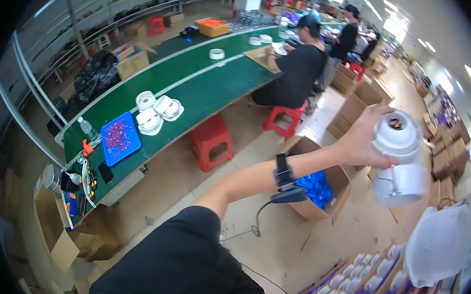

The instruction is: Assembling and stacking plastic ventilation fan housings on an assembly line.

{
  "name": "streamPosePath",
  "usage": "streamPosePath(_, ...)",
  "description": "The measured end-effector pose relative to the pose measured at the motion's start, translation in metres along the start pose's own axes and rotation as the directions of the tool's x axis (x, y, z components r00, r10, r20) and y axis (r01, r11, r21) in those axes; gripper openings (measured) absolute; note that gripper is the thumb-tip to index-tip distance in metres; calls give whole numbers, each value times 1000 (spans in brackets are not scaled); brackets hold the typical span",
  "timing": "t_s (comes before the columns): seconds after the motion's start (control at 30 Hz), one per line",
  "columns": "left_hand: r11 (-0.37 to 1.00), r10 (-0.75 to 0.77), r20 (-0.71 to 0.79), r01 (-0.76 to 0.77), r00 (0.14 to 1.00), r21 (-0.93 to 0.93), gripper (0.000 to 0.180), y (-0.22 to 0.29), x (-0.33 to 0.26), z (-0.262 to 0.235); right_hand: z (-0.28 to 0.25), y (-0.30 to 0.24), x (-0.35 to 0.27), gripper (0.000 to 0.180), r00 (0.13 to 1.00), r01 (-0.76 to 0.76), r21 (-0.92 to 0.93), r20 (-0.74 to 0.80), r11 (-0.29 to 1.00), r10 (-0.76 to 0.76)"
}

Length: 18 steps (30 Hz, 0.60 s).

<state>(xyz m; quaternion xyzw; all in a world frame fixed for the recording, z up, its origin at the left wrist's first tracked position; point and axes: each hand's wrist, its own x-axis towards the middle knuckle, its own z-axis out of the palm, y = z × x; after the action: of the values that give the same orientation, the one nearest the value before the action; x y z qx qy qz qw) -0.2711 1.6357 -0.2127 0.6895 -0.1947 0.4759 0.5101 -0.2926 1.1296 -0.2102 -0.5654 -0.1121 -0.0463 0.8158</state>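
Left grip clamped on a white round fixture — its bulk jutting out rightward.

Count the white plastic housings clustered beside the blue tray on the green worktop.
3: the rear housing, the front-left housing close to the blue tray, and the right-hand housing. Smaller ones could be hidden behind them.

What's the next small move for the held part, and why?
I'd probably bring the right hand under the white cylinder for support: the left hand grips the white round piece above it, the cylinder hangs below with no visible support, and the right hand isn't in view.
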Motion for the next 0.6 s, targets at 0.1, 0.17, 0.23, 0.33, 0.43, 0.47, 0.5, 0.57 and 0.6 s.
streamPosePath(0.1, 981, -95, -1, 94, 995, 171, 99, -29, -29, -105, 110, 75, 9, 50, 990, -125, -22, 58, 992, 126)
streamPosePath(0.17, 944, -191, -48, 197, 980, 265, 99, -49, -60, -173, 181, 123, 8, 52, 966, -233, -47, 102, 971, 237)
streamPosePath(0.23, 883, -331, -120, 352, 936, 310, 98, -67, -93, -235, 246, 173, 10, 53, 934, -327, -73, 130, 942, 334)
streamPosePath(0.33, 824, -393, -202, 442, 897, 356, 97, -102, -121, -294, 308, 218, 25, 55, 924, -351, -118, 117, 929, 364)
streamPosePath(0.43, 635, -497, -460, 669, 736, 386, 99, -117, -159, -368, 375, 299, 50, 45, 792, -538, -78, 294, 840, 535)
streamPosePath(0.47, 561, -505, -540, 732, 673, 387, 99, -128, -168, -387, 403, 325, 57, 47, 775, -564, -93, 283, 821, 565)
streamPosePath(0.5, 512, -482, -596, 759, 642, 403, 101, -143, -182, -404, 419, 353, 68, 46, 728, -582, -115, 366, 805, 579)
streamPosePath(0.57, 435, -409, -701, 800, 585, 414, 97, -180, -198, -441, 464, 409, 94, 44, 606, -602, -166, 541, 781, 582)
streamPosePath(0.6, 388, -378, -744, 824, 551, 413, 97, -200, -202, -457, 489, 437, 108, 43, 528, -602, -201, 626, 773, 574)
